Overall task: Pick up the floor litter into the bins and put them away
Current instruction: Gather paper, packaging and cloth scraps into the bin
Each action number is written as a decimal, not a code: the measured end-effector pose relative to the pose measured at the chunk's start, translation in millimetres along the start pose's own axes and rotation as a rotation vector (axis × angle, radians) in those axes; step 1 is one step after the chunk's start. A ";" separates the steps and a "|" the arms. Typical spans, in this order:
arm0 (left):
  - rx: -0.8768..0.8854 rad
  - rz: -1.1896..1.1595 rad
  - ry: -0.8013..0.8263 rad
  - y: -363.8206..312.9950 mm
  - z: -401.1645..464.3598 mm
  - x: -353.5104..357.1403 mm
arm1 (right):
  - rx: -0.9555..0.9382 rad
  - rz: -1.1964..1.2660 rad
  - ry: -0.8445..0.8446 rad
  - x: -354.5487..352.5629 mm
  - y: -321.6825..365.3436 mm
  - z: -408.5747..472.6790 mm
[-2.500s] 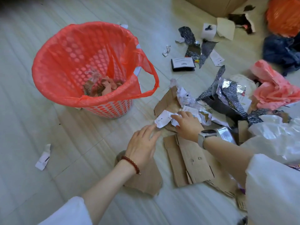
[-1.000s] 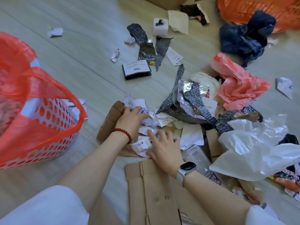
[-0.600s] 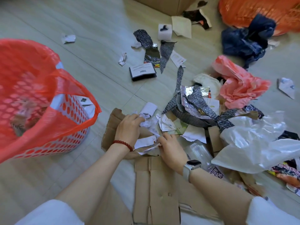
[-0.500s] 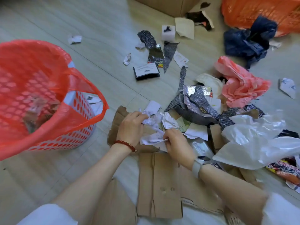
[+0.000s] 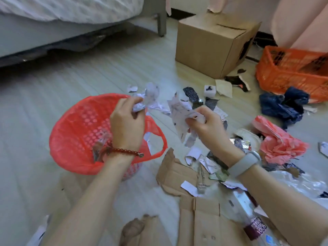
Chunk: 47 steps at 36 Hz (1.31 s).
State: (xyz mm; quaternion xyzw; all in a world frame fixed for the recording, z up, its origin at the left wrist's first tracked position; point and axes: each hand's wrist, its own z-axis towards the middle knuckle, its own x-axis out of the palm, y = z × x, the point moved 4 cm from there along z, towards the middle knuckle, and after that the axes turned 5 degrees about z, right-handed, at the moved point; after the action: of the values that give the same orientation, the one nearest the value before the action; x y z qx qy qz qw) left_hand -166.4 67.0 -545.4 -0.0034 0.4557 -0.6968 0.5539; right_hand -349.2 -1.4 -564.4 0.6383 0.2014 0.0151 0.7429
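My left hand (image 5: 126, 121) grips a bunch of crumpled white paper scraps (image 5: 150, 98) above the right side of the red-lined bin (image 5: 74, 132). My right hand (image 5: 206, 127) grips another bunch of torn white paper (image 5: 179, 112), raised just right of the bin. The bin stands on the floor at the left with some litter at its bottom. Below my hands lie torn cardboard pieces (image 5: 198, 215) and loose paper bits (image 5: 189, 187).
A cardboard box (image 5: 213, 45) stands at the back, an orange crate (image 5: 292, 71) at the far right. Dark blue bag (image 5: 282, 105), pink bag (image 5: 278, 141), clear plastic (image 5: 301, 185), a bottle (image 5: 252, 221) and foil scraps litter the right. A bed (image 5: 67, 20) fills the back left.
Both hands have lifted off the floor pile with paper scraps in them and swung left toward the bin. The view has tilted up, showing the bed and box.
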 end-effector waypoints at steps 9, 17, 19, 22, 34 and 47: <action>-0.318 0.371 0.367 110.8 5.7 -66.6 | 0.012 -0.200 0.372 140.8 37.7 30.7; -0.265 0.297 0.209 102.7 -21.2 -69.1 | -0.012 -0.086 0.266 138.7 28.4 25.7; -0.145 0.245 0.171 78.2 -32.7 -56.2 | 0.003 0.025 0.168 118.2 21.0 24.8; 0.100 0.231 0.186 38.9 -62.0 -28.7 | 0.057 0.058 0.072 78.5 -2.5 15.7; 0.283 0.205 1.103 34.5 -222.1 135.3 | 0.468 -0.889 0.332 -67.3 -224.3 -81.4; 0.210 0.474 1.271 68.3 -240.4 206.1 | 0.436 -1.132 0.397 -80.1 -256.8 -113.2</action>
State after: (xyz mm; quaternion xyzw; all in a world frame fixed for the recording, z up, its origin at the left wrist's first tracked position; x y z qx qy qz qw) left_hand -316.0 61.0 -832.7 0.5597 0.6108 -0.4639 0.3137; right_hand -519.0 35.4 -798.9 0.5547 0.6396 -0.3030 0.4376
